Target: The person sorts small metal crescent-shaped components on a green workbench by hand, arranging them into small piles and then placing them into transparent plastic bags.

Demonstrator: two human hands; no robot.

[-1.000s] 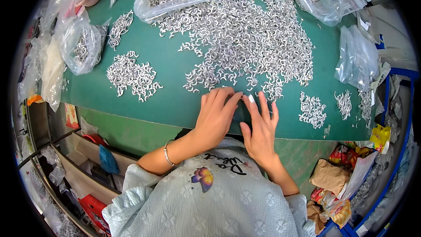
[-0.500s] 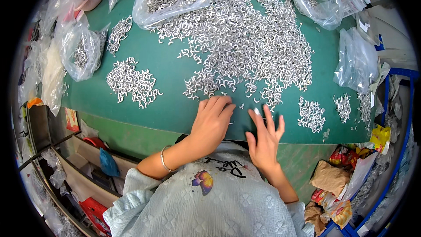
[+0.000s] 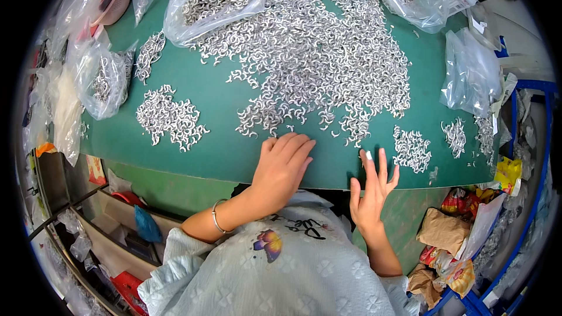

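Note:
A broad heap of small silvery crescent-shaped metal pieces point(image 3: 328, 52) is spread over the green tabletop point(image 3: 234, 158). My left hand point(image 3: 283, 167), a bangle on its wrist, rests at the heap's near edge. Its fingers are bent and pressed together, and whatever they may hold is hidden beneath them. To its right, my right hand point(image 3: 373, 190) lies over the table's front edge with its fingers spread and nothing in them. A small pile of crescents point(image 3: 411, 151) sits just beyond those fingertips. Another pile point(image 3: 170, 118) lies farther off on the left.
An open clear bag of crescents point(image 3: 213, 3) stands on the heap's far left. More plastic bags point(image 3: 105, 82) line the left side, and others point(image 3: 471, 73) the right. A pink basket point(image 3: 114, 3) is at the far left. Paper and wrappers point(image 3: 448, 228) fill the lower right.
My right hand has moved right and a little toward me, away from the left hand, its fingers still spread. The left hand stays near the heap's edge. The whole view has shifted slightly.

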